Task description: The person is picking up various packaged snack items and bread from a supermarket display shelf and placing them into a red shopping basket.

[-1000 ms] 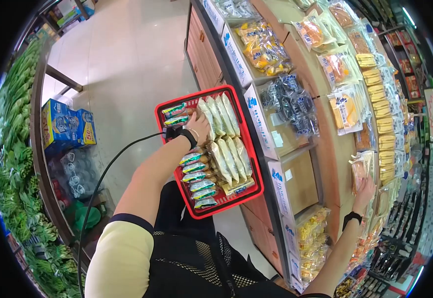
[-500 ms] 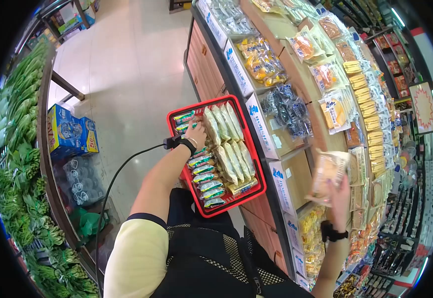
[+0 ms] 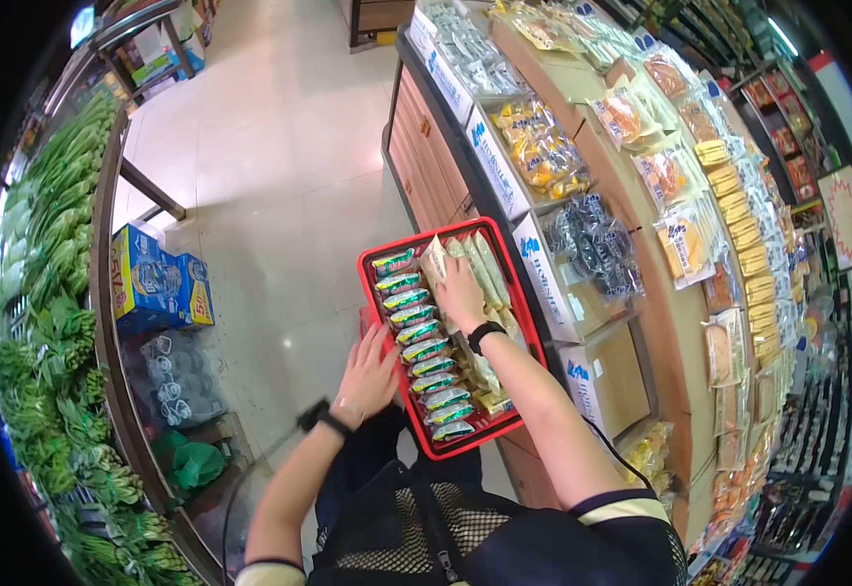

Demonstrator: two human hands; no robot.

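Note:
A red shopping basket (image 3: pixel 371 293) sits in front of me, with a row of small green-and-white packets (image 3: pixel 424 348) along its left side. Larger pale bread packets (image 3: pixel 488 272) stand on edge at its right. My right hand (image 3: pixel 462 296) reaches into the basket, fingers closed around the top of a bread packet (image 3: pixel 434 262) beside the others. Next to the left rim is my left hand (image 3: pixel 369 373), its fingers spread and holding nothing. More bread packets lie partly hidden beneath my right hand and forearm.
A tiered display shelf (image 3: pixel 582 146) of wrapped breads runs along the right. Its lower bins hold yellow packets (image 3: pixel 540 146) and dark packets (image 3: pixel 594 244). Leafy vegetables (image 3: pixel 45 342) fill a rack at left, above blue boxes (image 3: pixel 157 278) and wrapped bottles (image 3: pixel 182 381).
My right hand has moved left from the shelf into the basket with a bread packet. My left hand has left the small packets and come outside the left rim. The view has shifted slightly.

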